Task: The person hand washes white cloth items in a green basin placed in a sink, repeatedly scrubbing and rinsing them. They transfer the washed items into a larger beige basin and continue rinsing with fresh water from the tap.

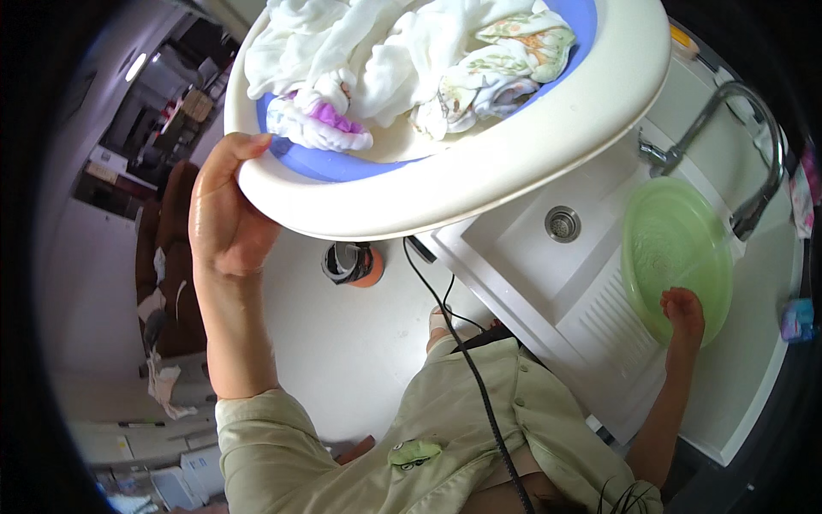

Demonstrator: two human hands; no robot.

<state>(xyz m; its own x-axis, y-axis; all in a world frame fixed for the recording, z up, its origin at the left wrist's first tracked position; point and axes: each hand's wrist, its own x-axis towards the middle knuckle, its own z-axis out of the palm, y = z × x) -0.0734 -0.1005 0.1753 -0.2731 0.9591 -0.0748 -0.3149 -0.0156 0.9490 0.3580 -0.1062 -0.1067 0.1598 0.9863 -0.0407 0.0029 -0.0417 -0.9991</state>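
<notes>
My left hand (231, 205) grips the near left rim of a large white and blue plastic basin (449, 186), its thumb on top of the rim. Wet-looking white cloths (398, 58) lie bunched in it, along with a leaf-patterned cloth (526, 48) and a piece with purple fabric (334, 119). To the right, my right hand (682, 311) is over the near part of a green plastic basin (674, 244), its fingers curled; whether they touch anything is unclear. Rippled water is in the green basin, and a faint stream runs down from the curved chrome faucet (758, 122).
A white sink (520, 257) with a metal drain (562, 223) and a ribbed washboard slope (610, 327) lies under the basins. An orange and black bin (363, 266) stands on the floor. A black cable (469, 366) hangs before me. A brown sofa (176, 257) is at left.
</notes>
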